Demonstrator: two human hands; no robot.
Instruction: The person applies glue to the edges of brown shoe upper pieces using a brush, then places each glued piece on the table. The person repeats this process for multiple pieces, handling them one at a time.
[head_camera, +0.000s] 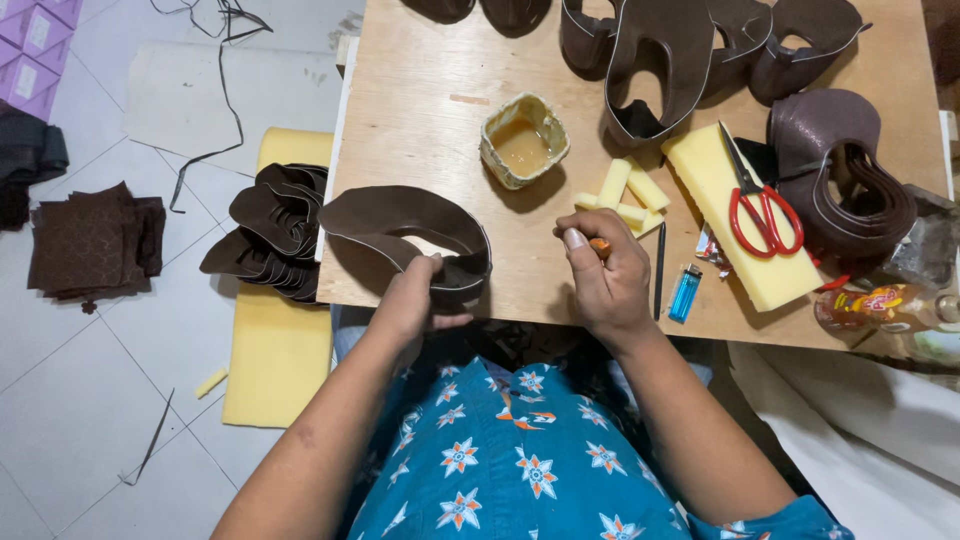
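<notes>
Both hands rested at the near edge of a wooden worktable (420, 110): the left hand (410, 300) grasped a curved dark brown leather piece (405, 215) lying at the table's near left. The right hand (605, 275) was clenched around a small orange-tipped tool (600, 245). Farther off sat a square glue pot (523, 140), with foam sticks (625, 190) and red-handled scissors (762, 215) on a yellow foam block (715, 175) to the right.
</notes>
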